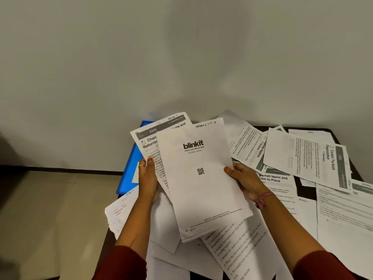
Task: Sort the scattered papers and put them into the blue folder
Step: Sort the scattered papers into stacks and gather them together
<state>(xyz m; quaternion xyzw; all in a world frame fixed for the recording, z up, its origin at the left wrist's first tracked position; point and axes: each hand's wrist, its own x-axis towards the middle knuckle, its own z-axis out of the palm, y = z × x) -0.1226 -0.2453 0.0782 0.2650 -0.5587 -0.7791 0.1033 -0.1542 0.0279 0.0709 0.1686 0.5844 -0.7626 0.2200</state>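
I hold a small stack of white printed papers above the table. Its front sheet is a "blinkit" page (201, 178) with a QR code, and a sheet headed "2644" (159, 134) fans out behind it. My left hand (147, 178) grips the stack's left edge, thumb on the paper. My right hand (244, 178) grips the right edge the same way. The blue folder (129, 170) lies flat at the table's far left, partly hidden by the held sheets.
Several loose printed papers (306, 158) are scattered over the dark table (306, 188), overlapping to the right and below my hands. One handwritten sheet (119, 211) overhangs the left table edge. A plain wall stands behind; beige floor lies to the left.
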